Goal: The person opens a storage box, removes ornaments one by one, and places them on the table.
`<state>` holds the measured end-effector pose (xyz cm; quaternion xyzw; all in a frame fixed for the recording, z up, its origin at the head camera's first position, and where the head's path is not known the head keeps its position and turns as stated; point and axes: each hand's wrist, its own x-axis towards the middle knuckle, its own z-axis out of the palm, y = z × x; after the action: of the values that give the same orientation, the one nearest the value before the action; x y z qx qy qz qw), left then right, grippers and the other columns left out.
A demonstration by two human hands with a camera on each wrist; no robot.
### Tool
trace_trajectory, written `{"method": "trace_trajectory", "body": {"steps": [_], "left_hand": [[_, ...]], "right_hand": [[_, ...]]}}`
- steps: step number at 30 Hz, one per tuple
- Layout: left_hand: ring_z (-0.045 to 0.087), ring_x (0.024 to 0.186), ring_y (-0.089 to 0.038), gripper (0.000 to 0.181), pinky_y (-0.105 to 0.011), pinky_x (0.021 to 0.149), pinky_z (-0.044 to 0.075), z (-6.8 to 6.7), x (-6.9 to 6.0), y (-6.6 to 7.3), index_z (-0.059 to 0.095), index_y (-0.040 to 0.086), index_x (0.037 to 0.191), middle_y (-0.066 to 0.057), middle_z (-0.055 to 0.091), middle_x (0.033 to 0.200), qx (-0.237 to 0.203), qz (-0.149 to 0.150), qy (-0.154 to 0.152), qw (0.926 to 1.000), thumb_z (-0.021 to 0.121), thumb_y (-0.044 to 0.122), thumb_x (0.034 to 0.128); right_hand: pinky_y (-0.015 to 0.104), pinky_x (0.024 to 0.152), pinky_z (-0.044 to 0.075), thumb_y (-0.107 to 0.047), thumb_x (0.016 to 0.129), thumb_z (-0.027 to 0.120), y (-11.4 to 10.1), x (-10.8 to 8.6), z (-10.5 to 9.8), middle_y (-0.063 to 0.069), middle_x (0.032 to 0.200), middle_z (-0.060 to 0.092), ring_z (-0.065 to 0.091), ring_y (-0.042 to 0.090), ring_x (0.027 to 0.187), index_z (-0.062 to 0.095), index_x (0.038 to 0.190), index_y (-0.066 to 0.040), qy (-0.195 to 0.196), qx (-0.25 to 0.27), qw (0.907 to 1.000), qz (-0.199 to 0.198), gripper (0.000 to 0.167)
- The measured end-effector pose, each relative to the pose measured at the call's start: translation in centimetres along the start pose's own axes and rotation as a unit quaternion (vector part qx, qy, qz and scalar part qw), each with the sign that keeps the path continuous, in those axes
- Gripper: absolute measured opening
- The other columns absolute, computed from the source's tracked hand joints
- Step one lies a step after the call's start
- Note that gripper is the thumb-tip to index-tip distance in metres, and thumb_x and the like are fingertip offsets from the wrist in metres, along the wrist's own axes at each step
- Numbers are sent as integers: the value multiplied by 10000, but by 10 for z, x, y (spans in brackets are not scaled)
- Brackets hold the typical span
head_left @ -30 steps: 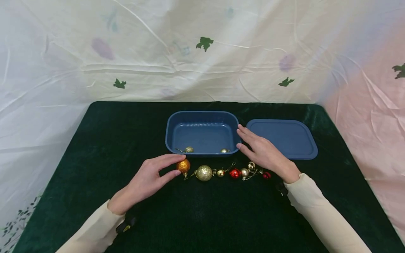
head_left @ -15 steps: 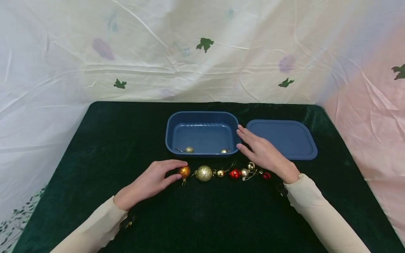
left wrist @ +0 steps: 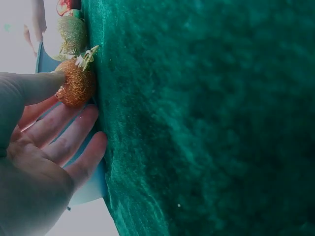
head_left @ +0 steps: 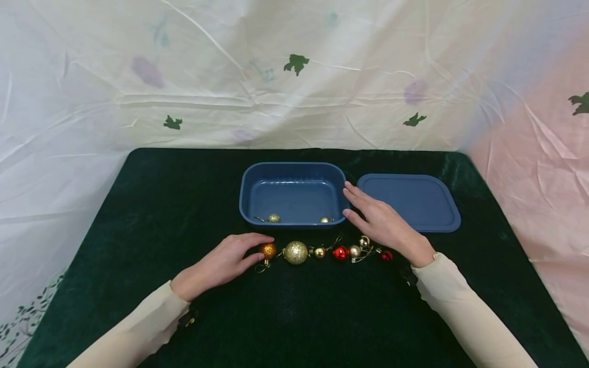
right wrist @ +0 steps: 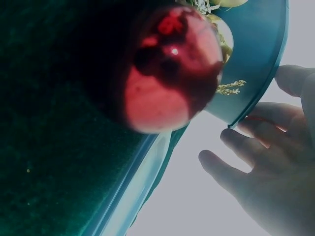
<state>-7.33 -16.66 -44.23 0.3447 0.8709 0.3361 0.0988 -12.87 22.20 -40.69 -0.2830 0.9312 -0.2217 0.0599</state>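
Observation:
In the head view my left hand (head_left: 223, 263) pinches an orange glitter Christmas ball (head_left: 268, 250) between thumb and fingers, at the left end of a row of ornaments. The left wrist view shows the thumb on the near side of the orange ball (left wrist: 78, 84), with its gold cap and loop sticking out. With straight fingers my right hand (head_left: 386, 225) touches the right side of a blue plastic box (head_left: 294, 197). Two small gold baubles (head_left: 274, 218) lie inside the box along its near wall.
Right of the orange ball lie a large gold glitter ball (head_left: 296, 252), a small gold bauble (head_left: 319, 252), a red bauble (head_left: 340, 252), more gold ones and a dark red bauble (head_left: 386, 255). A blue lid (head_left: 409, 199) lies flat right of the box.
My left hand has drawn the orange ball slightly toward the person, in line with the other ornaments, and its loop now lies on the cloth. The right hand has stayed on the box.

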Motion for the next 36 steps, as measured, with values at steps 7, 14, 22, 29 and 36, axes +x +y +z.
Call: {"method": "trace_trajectory", "body": {"steps": [7, 14, 22, 29, 36], "left_hand": [[589, 1317, -275, 471, -533, 1050, 503, -6, -1, 14, 571, 101, 1455, -123, 592, 1460, 93, -271, -151, 9995, 657, 212, 1006], [566, 1338, -237, 462, -520, 1062, 493, -13, -7, 38, 601, 137, 1438, -73, 585, 1474, 742, -522, 99, 9958, 674, 276, 1004], [671, 1121, -115, 300, -434, 938, 567, -23, -9, 49, 710, 175, 1275, 34, 727, 1222, 1200, 359, 1251, 9842, 717, 258, 987], [668, 1144, -151, 336, -428, 939, 574, -41, 8, 53, 689, 130, 1303, -17, 704, 1263, 968, 788, 1512, 9806, 727, 201, 976], [658, 1159, -179, 349, -431, 940, 568, -58, 31, 46, 667, 121, 1340, -47, 674, 1299, 417, 584, 1060, 9918, 695, 206, 1002]], "right_hand": [[563, 1210, 283, -425, 1109, 450, 0, 0, 0, 82, 1719, 175, 264, 333, 1543, 328, 1609, -23, 26, 10, 10000, -49, 653], [570, 1205, 288, -424, 1110, 447, 0, 0, 0, 91, 1718, 176, 275, 349, 1536, 327, 1608, -21, 27, 6, 10000, -30, 652], [568, 1205, 290, -425, 1109, 449, 0, -1, 0, 75, 1721, 168, 276, 342, 1537, 316, 1616, -39, 8, 38, 10000, 21, 651], [562, 1206, 293, -437, 1109, 444, 0, -1, 0, 62, 1723, 159, 277, 331, 1538, 311, 1619, -46, -2, 43, 10000, 38, 656], [560, 1203, 300, -433, 1109, 448, 1, -1, 0, 59, 1723, 157, 280, 328, 1537, 312, 1619, -45, 9, 64, 10000, 11, 656]]}}
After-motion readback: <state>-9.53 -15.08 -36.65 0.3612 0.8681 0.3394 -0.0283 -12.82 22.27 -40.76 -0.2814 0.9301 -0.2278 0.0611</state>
